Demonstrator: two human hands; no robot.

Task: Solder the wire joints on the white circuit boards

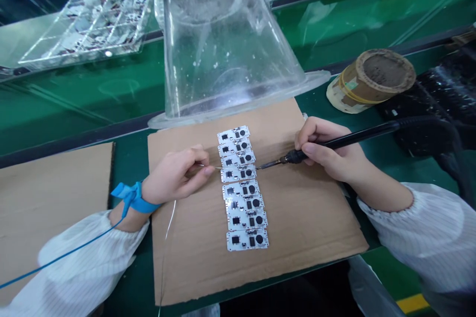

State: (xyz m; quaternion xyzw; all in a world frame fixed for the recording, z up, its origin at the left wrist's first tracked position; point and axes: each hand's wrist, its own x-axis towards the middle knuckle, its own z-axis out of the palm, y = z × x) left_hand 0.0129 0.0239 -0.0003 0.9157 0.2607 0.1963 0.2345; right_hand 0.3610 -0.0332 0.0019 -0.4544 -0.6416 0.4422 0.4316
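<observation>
Several small white circuit boards (235, 206) lie in a column on a sheet of cardboard (297, 223). My left hand (182, 172) is closed on a thin solder wire (171, 220), whose end reaches over a board near the middle of the column; the rest trails down toward the cardboard's front edge. My right hand (327, 147) grips a black soldering iron (349, 137) like a pen. Its tip points left at the right edge of that same board; whether it touches cannot be made out. A blue wrist strap (136, 199) circles my left wrist.
A clear fume hood (230, 59) hangs just behind the boards. A round container bound with yellow bands (357, 86) stands at the back right, beside dark equipment (446, 94). A clear compartment tray of parts (100, 22) sits back left. Another cardboard sheet (55, 208) lies left.
</observation>
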